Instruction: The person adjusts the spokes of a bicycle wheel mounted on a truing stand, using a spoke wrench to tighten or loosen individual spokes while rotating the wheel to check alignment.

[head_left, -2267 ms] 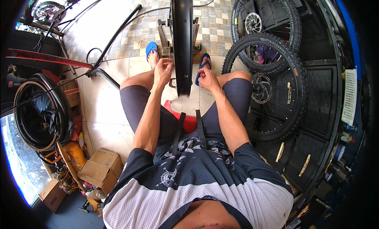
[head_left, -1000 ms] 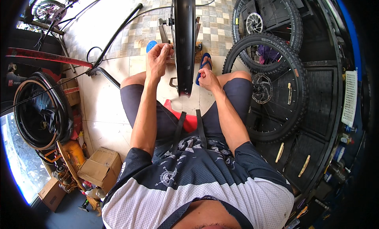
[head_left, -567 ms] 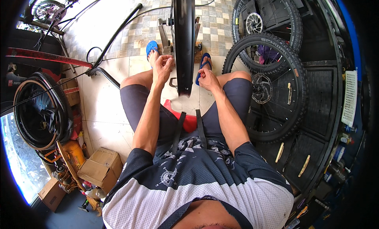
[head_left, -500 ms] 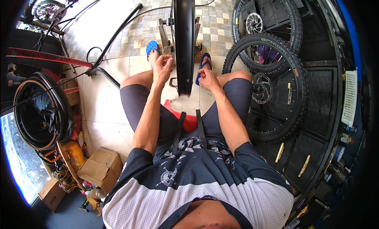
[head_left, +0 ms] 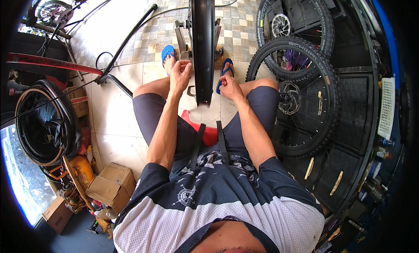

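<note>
We have the black rim [head_left: 203, 56] upright between our left hand [head_left: 178, 77] and right hand [head_left: 231, 88], its long axis running away from us; the left is slightly nearer. Both look with fingers curled; whether holding something, we cannot tell.

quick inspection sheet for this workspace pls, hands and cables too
Surface: tiled floor, plain nearby, patterned ahead.
Work items: tyreless black bicycle wheel, upright in a metal wheel stand.
Clutter: cardboard box and stacked tyres at left.
Grips: left grip, fingertips by the wheel's left side, contact unclear; right grip, curled, apart to its right, contents unclear.
Cables: black cable along the floor ahead.
Surroundings: two tyred wheels at right; partly visible bicycle at upper left.
</note>
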{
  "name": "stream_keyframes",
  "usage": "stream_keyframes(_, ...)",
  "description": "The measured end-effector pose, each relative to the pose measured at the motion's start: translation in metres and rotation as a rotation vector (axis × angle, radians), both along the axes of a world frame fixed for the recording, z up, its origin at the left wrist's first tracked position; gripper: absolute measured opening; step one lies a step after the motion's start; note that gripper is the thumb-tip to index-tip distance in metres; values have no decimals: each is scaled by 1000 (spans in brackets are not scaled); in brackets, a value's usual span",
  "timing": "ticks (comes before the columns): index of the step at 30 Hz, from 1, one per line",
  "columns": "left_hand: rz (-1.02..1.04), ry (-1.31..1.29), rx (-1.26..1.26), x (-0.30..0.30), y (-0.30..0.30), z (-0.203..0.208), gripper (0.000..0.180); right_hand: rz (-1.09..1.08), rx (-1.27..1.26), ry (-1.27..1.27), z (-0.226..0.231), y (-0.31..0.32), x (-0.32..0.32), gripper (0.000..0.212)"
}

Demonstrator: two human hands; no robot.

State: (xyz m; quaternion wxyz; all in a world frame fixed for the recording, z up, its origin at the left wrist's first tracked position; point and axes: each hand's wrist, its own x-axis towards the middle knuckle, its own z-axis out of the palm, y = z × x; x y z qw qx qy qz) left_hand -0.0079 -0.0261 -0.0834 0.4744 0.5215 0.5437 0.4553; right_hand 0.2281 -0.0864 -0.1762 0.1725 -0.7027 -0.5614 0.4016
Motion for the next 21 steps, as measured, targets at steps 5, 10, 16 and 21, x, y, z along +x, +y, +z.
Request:
stream_keyframes(5,11,-8,20,1,3,-3,25,1,41,35,-2,0,0,43)
stream_keyframes(10,9,-37,21,0,3,-4,23,5,35,15,-2,0,0,44)
stream_keyframes(16,7,-24,27,0,3,-6,22,4,27,8,-3,1,0,46)
stream_keyframes(21,11,-17,28,0,2,-8,25,1,-5,-1,-4,1,0,44)
